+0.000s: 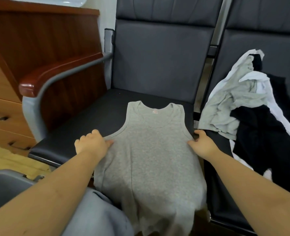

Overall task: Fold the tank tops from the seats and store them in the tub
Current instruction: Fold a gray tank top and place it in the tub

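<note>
Grey tank top (149, 150) flat on seat (83, 120), hem overhanging.

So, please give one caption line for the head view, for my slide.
Both hands, left hand and right hand, hold a grey tank top flat on the seat; unfolded pile beside.

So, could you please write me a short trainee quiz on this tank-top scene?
1. True or false: the grey tank top lies spread flat on the seat.
2. Where is the pile of unfolded tops? A) the next seat, on the right B) the floor
3. Which part of the grey tank top do the left hand and right hand grip?

Key: 1 true; 2 A; 3 its two side edges, just under the armholes.
</note>
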The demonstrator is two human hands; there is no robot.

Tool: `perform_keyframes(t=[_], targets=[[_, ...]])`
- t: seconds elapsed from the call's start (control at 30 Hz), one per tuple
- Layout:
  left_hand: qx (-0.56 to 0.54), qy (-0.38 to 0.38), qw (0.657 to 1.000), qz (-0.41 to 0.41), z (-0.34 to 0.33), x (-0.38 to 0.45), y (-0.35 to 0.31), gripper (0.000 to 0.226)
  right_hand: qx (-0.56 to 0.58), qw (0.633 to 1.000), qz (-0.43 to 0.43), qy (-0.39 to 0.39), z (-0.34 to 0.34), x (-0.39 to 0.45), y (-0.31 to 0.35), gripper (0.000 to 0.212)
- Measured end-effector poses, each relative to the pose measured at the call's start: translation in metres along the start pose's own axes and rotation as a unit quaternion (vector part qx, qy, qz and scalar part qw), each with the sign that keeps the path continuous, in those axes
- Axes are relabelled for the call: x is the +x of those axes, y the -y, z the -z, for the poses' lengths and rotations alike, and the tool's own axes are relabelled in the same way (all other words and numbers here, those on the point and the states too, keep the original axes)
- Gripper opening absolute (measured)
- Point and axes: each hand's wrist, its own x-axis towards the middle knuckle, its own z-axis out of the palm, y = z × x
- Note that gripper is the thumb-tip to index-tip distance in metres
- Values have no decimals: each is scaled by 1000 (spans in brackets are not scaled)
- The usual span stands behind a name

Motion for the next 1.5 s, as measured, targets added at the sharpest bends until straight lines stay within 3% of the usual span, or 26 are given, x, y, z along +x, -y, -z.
perform_keyframes(t=[0.17, 0.27, 0.4, 0.7, 0.83, 0.93, 1.03, 1.13, 1.23, 1.37, 1.5], targets=[[-72, 1, 997, -39, -1, 3, -5, 33, -86, 996, -14, -22, -2, -2, 4, 26], [-196, 2, 980, -46, -1, 2, -12, 14, -100, 994, -13, -29, -3, -4, 6, 40], [-304, 20, 952, -40, -1, 1, -16, 12, -114, 993, -9, -37, -1, -18, 8, 46], [-259, -2, 966, 24, 5, -13, 2, 26, -128, 989, 66, 20, 19, -75, -4, 54], [-240, -8, 968, 74, 5, -14, 19, 32, -146, 986, 87, 1, 33, -100, -30, 56], [-229, -7, 969, 96, 6, -16, 24, 34, -117, 991, 72, 5, 44, -109, -35, 57], [-226, -8, 972, 65, 8, -24, 15, 30, -46, 997, 60, -6, 47, -107, -22, 57], [-234, 12, 972, 21, 8, -31, -1, 22, 77, 997, -11, 9, 38, -98, -15, 55], [-221, 55, 974, -14, 7, -35, -20, 24, 141, 985, -80, 52, 28, -91, -17, 37], [-285, 81, 955, -18, 1, -35, -51, 22, 219, 970, -95, 37, 21, -84, -19, 38], [-321, 141, 931, -100, -6, -52, -89, 19, 295, 948, -101, 62, 16, -80, -20, 37]])
